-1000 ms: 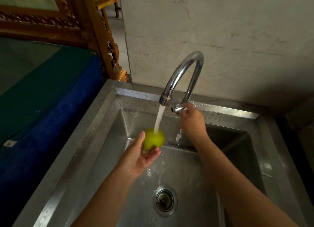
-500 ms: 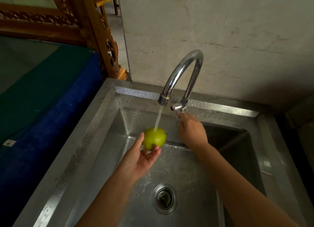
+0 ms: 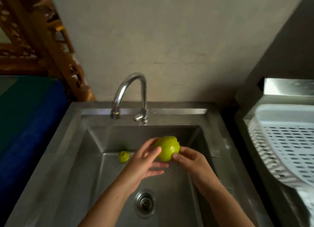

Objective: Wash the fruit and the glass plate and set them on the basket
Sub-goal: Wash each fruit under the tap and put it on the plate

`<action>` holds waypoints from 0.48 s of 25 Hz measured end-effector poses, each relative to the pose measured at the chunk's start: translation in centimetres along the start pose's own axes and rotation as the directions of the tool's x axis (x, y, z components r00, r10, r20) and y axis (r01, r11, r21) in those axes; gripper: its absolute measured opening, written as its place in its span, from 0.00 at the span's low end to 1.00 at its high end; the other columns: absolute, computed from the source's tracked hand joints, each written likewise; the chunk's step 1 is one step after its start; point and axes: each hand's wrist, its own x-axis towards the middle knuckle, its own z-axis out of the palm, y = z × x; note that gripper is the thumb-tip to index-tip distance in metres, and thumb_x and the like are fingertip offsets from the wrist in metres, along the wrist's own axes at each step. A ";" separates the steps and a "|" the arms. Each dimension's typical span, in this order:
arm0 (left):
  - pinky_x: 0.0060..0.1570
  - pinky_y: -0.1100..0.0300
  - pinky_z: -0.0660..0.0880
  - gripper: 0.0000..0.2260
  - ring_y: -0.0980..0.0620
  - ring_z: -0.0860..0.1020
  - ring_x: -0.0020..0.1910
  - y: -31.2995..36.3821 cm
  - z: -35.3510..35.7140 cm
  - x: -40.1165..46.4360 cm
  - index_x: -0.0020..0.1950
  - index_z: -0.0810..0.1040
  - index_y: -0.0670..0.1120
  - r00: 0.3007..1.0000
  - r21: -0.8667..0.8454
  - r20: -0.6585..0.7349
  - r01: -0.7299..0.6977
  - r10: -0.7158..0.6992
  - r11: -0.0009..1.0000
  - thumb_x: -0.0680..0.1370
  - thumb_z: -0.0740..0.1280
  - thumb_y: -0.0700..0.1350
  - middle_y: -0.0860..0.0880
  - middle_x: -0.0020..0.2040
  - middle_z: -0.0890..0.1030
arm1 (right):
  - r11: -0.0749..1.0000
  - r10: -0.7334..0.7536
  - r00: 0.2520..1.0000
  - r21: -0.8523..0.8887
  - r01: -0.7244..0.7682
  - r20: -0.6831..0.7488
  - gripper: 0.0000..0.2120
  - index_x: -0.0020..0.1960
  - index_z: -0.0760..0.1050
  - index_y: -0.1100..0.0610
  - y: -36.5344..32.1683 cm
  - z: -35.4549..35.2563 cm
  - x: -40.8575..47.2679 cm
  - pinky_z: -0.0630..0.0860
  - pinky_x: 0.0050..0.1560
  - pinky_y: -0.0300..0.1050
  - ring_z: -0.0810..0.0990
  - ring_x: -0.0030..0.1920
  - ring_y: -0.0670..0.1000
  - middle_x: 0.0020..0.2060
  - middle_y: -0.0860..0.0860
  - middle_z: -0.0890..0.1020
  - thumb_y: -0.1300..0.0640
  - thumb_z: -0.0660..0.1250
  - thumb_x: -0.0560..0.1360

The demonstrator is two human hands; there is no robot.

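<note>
Two hands hold one green apple [image 3: 167,148] above the steel sink [image 3: 95,158], below and right of the tap [image 3: 130,94], which shows no running stream. Left hand [image 3: 144,160] fingers rest loosely on the apple's left face; right hand [image 3: 190,158] fingers curl round its lower right side. The wet, glossy skin is probably slippery; the fruit appears firm and moderately light. Grip round the widest girth, not the stem end. A smaller green fruit [image 3: 124,156] lies in the basin. The white basket [image 3: 288,141] stands well apart on the right.
</note>
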 end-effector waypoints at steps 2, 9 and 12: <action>0.42 0.61 0.80 0.12 0.62 0.82 0.44 0.8 3.3 0.0 0.54 0.74 0.60 0.994 0.215 0.083 -0.091 0.075 0.972 0.75 0.65 0.44 0.56 0.52 0.80 | 0.999 -0.042 0.997 0.003 0.042 -0.066 0.18 0.52 0.79 0.61 -1.2 -3.4 -2.9 0.76 0.48 0.35 0.83 0.46 0.47 0.45 0.54 0.86 0.57 0.72 0.64; 0.51 0.69 0.75 0.21 0.60 0.80 0.53 -0.4 19.5 -1.3 0.56 0.76 0.52 0.823 0.424 0.557 -0.402 0.117 0.811 0.66 0.75 0.40 0.53 0.51 0.84 | 0.973 -0.225 0.877 -0.148 0.178 -0.424 0.15 0.46 0.81 0.53 -4.2 -15.9 -16.5 0.80 0.43 0.37 0.84 0.42 0.47 0.40 0.48 0.87 0.68 0.74 0.64; 0.51 0.69 0.75 0.24 0.62 0.78 0.55 -3.8 26.2 -2.7 0.55 0.74 0.57 0.748 0.471 0.662 -0.469 0.052 0.747 0.63 0.75 0.43 0.53 0.55 0.80 | 0.964 -0.242 0.748 -0.238 0.116 -0.618 0.15 0.45 0.80 0.50 -2.9 -19.5 -22.5 0.81 0.42 0.39 0.85 0.41 0.47 0.40 0.49 0.86 0.63 0.77 0.61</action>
